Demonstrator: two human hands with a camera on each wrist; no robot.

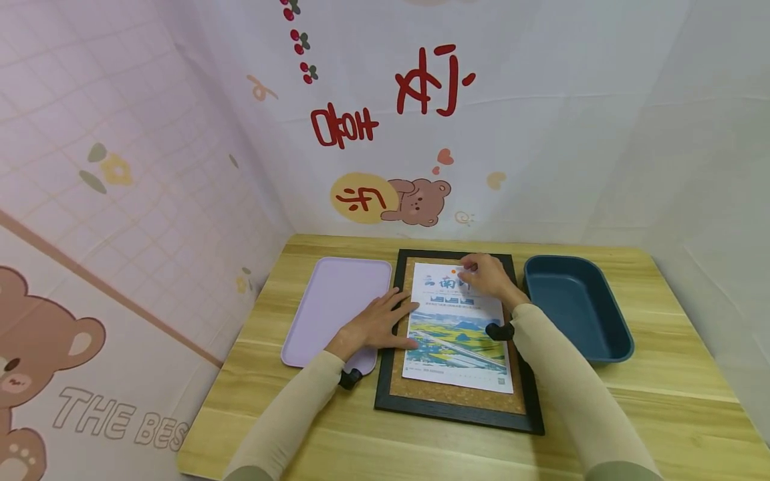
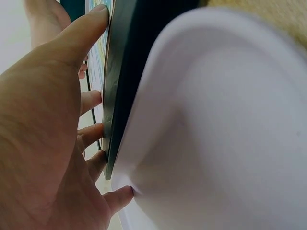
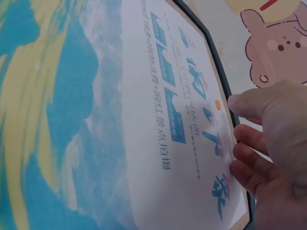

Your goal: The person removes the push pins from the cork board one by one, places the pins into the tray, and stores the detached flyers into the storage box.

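A printed poster [image 1: 457, 334] with a colourful landscape lies on a black-framed cork board [image 1: 457, 399]. Near its top edge sits a small orange pushpin [image 3: 218, 104]. Just beside the pin is my right hand [image 1: 488, 275], its thumb and bent fingers apart with nothing seen between them. My left hand [image 1: 380, 322] spreads across the board's left side, thumb and some fingers reaching over the frame to the poster. In the left wrist view, one finger of the left hand [image 2: 48, 129] reaches down to the lilac tray [image 2: 230, 124].
The lilac tray lies left of the board, partly under my left hand and wrist. A dark blue bin [image 1: 571, 307] stands right of it, close to my right forearm. All rest on a wooden table [image 1: 668, 394] backed by a printed cloth wall [image 1: 541, 167].
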